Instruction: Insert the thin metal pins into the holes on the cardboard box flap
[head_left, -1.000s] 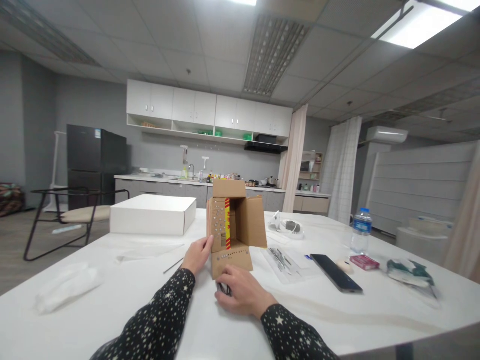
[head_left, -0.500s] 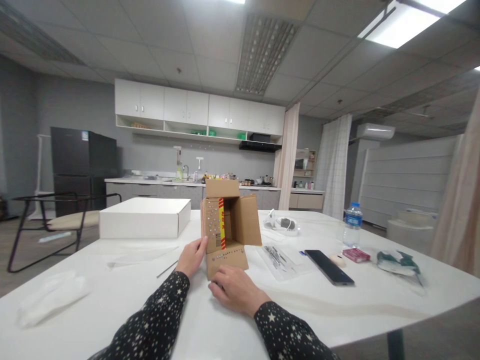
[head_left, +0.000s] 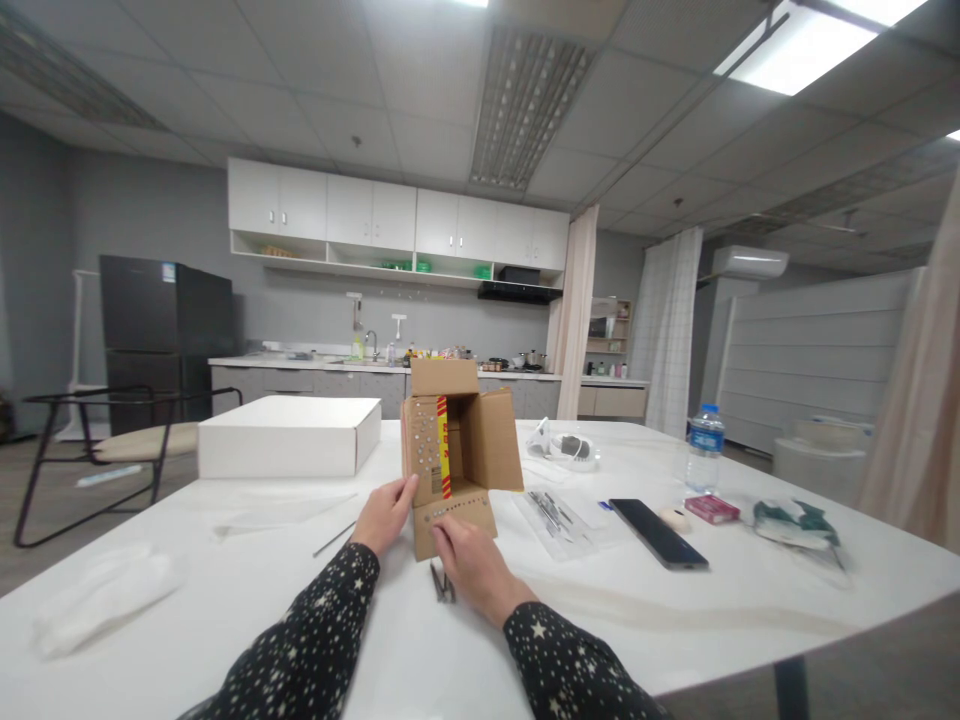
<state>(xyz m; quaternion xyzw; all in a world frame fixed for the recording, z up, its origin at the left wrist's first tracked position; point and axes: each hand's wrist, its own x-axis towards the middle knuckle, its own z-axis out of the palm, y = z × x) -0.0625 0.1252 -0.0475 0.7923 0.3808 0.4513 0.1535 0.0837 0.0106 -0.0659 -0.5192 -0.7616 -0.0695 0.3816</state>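
Steadying the open cardboard box (head_left: 454, 455) on the desk (head_left: 675, 620), the left hand (head_left: 386, 515) lies flat against its side, holding nothing; the right hand (head_left: 472, 568), fingers loose, presses its front flap beside small metal tweezers (head_left: 441, 582).

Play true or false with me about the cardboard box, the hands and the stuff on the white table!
1. The cardboard box has its flaps open. True.
2. The left hand touches the box's side. True.
3. The right hand holds the water bottle. False: the bottle stands far off to the right, and the hand rests at the box's front flap, beside a small dark metal thing.
4. The black phone lies on top of the white box. False: it lies on the table, right of the cardboard box.
5. A strip of yellow and red tape runs down the box. True.
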